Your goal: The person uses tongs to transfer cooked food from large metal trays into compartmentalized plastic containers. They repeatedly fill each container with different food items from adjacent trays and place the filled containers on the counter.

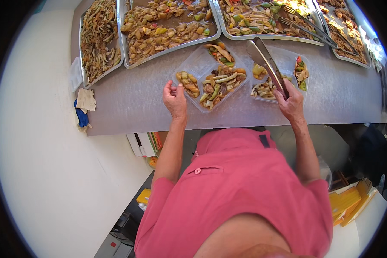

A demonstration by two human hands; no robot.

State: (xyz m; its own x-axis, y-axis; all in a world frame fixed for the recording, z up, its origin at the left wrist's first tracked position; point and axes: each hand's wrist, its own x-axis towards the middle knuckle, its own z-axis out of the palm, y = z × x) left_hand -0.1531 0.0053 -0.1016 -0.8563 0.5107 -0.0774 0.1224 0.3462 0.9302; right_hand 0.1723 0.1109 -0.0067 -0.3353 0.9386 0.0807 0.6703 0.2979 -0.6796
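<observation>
My right hand (pixel 290 101) grips metal serving tongs (pixel 271 66), whose tips point up and away over the right clear plastic meal container (pixel 282 54). That container holds portions of cooked vegetables in several compartments, partly hidden by the tongs and hand. My left hand (pixel 175 101) is at the left corner of another clear compartment container (pixel 193 63), fingers curled and thumb apart, with nothing visible in them. Whether it touches the rim, I cannot tell. Mixed stir-fry (pixel 224 82) fills this container's large compartment, smaller portions lie in two others, and bare plastic shows at upper left.
Several metal trays of cooked food line the table's far side, including a chunky stew tray (pixel 167 45) and a sliced-vegetable tray (pixel 271 37). Other tongs (pixel 309 27) rest in the trays. Cloths (pixel 84 106) lie at the metal table's (pixel 132 106) left edge, beside a white wall (pixel 45 129).
</observation>
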